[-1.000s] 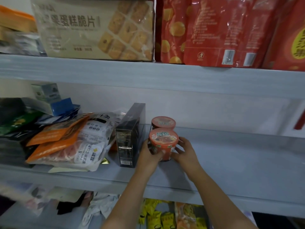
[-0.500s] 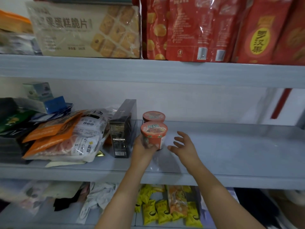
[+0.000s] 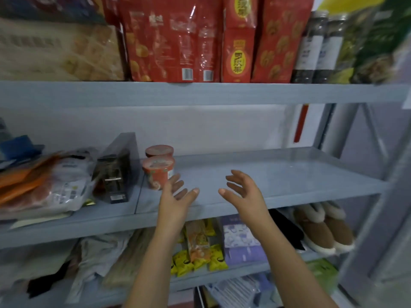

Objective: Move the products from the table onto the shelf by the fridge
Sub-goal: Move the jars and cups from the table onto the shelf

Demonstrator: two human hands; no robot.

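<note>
Two red cups [image 3: 158, 172] on the shelf [image 3: 278, 172] — left hand [image 3: 175, 196] and right hand [image 3: 242, 192] both spread open.

grey metal shelving [image 3: 200, 94], white wall [image 3: 222, 127] behind, soft light

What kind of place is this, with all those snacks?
Probably a home storeroom or pantry rather than a shop, though I can't be sure. The grey metal shelves hold red snack bags and two noodle cups, and a pair of fuzzy slippers sits on the shelf below.
</note>
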